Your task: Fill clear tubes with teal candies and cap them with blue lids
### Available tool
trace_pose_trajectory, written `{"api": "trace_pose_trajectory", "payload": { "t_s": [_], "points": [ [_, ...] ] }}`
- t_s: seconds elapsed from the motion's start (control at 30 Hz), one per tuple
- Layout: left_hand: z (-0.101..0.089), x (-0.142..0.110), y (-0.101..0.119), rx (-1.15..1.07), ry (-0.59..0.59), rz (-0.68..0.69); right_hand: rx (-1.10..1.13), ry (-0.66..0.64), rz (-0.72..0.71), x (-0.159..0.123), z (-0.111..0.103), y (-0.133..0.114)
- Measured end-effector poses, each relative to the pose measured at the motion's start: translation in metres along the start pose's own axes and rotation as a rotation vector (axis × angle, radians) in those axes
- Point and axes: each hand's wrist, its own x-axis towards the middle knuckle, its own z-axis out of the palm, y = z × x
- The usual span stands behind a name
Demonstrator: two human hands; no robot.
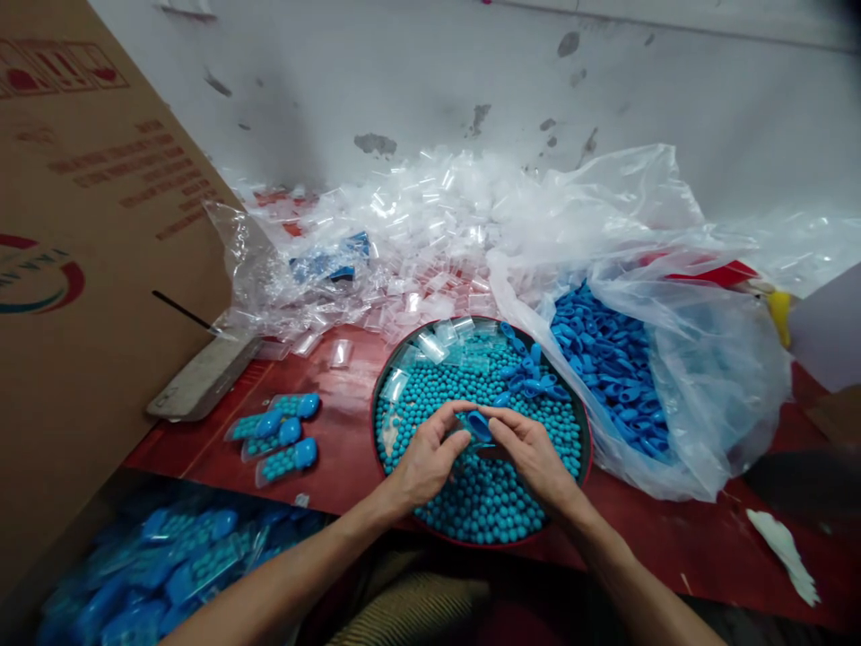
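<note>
My left hand (pixel 425 458) and my right hand (pixel 536 456) meet above a round tray (pixel 582 431) full of turquoise beads (pixel 484 502). Between my fingertips is a blue plastic cap (pixel 478 425), pinched by the right hand. The left hand grips what looks like a small clear pouch, mostly hidden by the fingers. Several loose blue caps (pixel 531 386) lie on the beads at the tray's far right. Clear empty pouches (pixel 431 346) rest along its far left rim.
Filled, capped pouches (pixel 288 462) lie on the red table (pixel 350 395); more fill a container below left. Clear pouches (pixel 430 206) are heaped behind. A plastic bag (pixel 713 386) of blue caps stands right, a cardboard box (pixel 100 269) left, beside a grey tray-like object (pixel 202 381).
</note>
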Motion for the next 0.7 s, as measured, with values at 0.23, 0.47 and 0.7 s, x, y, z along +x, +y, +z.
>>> {"api": "trace_pose_trajectory", "payload": {
  "t_s": [0.23,0.47,0.7],
  "points": [
    [0.006,-0.002,0.005,0.117,0.047,0.028,0.004,0.054,-0.056,0.004,-0.006,0.003],
    [0.01,-0.002,0.001,-0.086,-0.009,-0.101,-0.229,-0.012,-0.109,0.001,-0.009,0.004],
    [0.017,-0.006,-0.001,-0.069,0.059,-0.052,-0.359,0.005,-0.159,-0.008,-0.001,0.006]
  ]
}}
